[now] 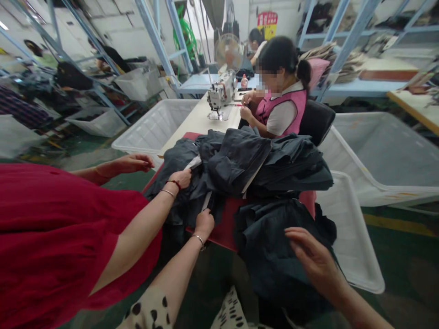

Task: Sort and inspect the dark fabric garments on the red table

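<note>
The left hand (205,224) reaches forward, wrist bent slightly, fingers curled tight around an edge of dark fabric (178,208) at the front of the red tabletop (228,226). The right hand (313,258) angles inward, ungrasping, fingers loosely extended before draped dark garment pieces (267,246); contact is unclear.

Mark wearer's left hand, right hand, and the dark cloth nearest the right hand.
Left hand (205,224): head view, back of hand.
Right hand (316,257): head view, middle of hand.
Dark cloth (265,240): head view, its hanging part.
</note>
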Tool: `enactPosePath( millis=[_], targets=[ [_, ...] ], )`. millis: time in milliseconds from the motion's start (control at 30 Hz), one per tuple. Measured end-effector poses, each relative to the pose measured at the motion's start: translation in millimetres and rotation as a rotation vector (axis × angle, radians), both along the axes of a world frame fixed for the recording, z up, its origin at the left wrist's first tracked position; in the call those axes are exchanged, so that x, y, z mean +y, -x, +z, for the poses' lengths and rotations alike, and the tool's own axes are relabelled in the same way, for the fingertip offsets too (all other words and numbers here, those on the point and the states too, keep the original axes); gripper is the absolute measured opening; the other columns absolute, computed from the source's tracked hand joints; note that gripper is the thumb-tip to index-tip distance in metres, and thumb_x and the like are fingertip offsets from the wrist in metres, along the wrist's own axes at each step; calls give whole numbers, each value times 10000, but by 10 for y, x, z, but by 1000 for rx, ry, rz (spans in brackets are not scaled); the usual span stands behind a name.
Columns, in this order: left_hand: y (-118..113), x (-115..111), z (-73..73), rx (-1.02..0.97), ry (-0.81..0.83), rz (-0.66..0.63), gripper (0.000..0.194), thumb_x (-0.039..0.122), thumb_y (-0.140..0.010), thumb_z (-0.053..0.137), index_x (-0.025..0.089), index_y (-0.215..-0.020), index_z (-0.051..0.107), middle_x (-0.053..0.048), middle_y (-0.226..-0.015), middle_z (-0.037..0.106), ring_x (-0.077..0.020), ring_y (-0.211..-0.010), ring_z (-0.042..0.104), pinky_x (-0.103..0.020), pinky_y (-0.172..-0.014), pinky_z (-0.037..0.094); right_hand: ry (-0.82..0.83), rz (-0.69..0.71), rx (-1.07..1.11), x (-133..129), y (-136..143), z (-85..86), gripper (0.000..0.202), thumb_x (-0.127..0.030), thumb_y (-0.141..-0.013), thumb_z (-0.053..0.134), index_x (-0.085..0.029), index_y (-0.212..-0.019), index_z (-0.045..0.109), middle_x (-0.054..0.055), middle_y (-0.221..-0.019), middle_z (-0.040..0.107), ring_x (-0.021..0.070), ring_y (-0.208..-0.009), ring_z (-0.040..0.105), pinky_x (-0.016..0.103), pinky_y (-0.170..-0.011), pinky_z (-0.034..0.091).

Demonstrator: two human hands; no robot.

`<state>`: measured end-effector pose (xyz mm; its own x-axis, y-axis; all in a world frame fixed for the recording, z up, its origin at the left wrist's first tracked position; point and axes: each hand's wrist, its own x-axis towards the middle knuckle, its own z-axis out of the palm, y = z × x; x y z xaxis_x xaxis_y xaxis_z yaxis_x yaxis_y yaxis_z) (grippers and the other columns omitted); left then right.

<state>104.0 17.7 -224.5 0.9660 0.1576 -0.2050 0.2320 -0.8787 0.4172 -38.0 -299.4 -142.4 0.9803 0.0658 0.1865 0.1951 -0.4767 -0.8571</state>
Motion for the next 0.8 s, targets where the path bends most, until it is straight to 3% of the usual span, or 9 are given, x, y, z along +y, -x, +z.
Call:
enactPosePath(
  millis=[133,233,300,433,633,700,800],
  targets=[
    [498,136,414,-75,77,-31,218,113,-791,385,137,-786,602,-81,-789,652,-166,-756,604,-241,-695,409,-289,169,348,828,-220,-140,262,-314,-834,505,-213,-1069,564,69,-1093,580,192,-1032,541,350,-927,432],
    [955,127,665,-114,161,-72,206,168,-816,372,159,-755,569,-33,-731,623,-137,-695,584,-225,-671,406,-552,45,734,1379,-414,-305,563,-407,-759,575,-236,-1264,391,104,-1299,445,229,-1104,490,367,-814,486],
    [1210,115,738,-134,240,-99,204,196,-825,372,166,-748,559,-24,-719,609,-140,-690,576,-232,-670,409,-701,-31,935,1646,-522,-394,636,-480,-744,569,-265,-1288,321,109,-1316,415,224,-1047,519,360,-718,510],
    [1478,100,655,-175,322,-143,237,198,-837,348,168,-779,577,-57,-764,608,-172,-724,582,-273,-687,429,-743,3,1033,1921,-636,-496,378,-372,-734,557,-198,-1061,482,59,-929,582,157,-712,577,364,-599,520],
    [1449,-74,435,-155,343,-320,284,142,-835,344,174,-871,624,-86,-876,613,-190,-833,589,-288,-778,440,-686,-77,960,1948,-705,-625,377,-307,-696,532,-208,-1053,463,-10,-688,570,161,-601,568,328,-533,496],
    [1373,-103,346,-148,428,-292,245,219,-859,385,181,-878,626,-60,-880,628,-176,-839,595,-264,-793,447,-666,-88,910,1913,-742,-682,340,-257,-660,530,-175,-989,505,-15,-602,554,161,-584,565,304,-559,491],
    [1199,-40,121,-126,447,-91,361,334,-915,292,154,-961,603,-67,-911,635,-178,-871,600,-267,-803,461,-635,-73,841,1841,-787,-757,329,-260,-637,544,-164,-952,551,-6,-593,576,178,-619,578,307,-610,494]
  ],
)
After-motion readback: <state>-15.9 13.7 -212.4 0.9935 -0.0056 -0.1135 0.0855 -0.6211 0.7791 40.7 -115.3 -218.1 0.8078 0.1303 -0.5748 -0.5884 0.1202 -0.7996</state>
